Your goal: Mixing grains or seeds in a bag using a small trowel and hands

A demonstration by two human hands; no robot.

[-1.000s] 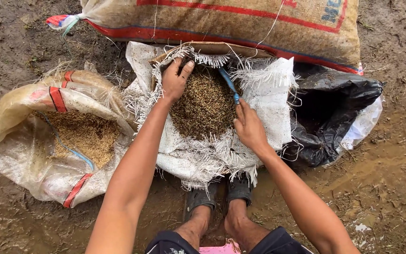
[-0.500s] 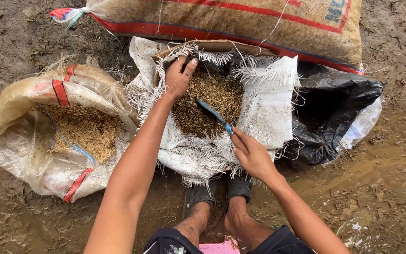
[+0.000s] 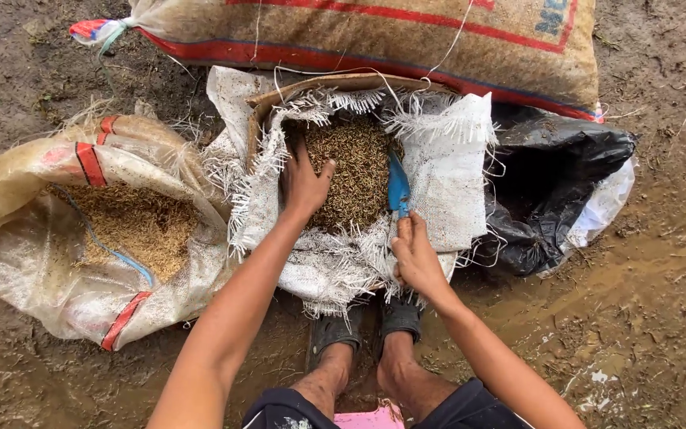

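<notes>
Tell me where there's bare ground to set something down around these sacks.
Bare mud lies right of the black bag, and lower left below the open sack. The middle is crowded: left hand, right hand, blue tool, white sack, feet.

The tied sack (image 3: 406, 40) runs off the top edge; the blue tool's (image 3: 398, 187) tip is buried in grain (image 3: 355, 171).

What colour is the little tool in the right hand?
Blue: the tool, held by the right hand, shows best in the head view.
</notes>
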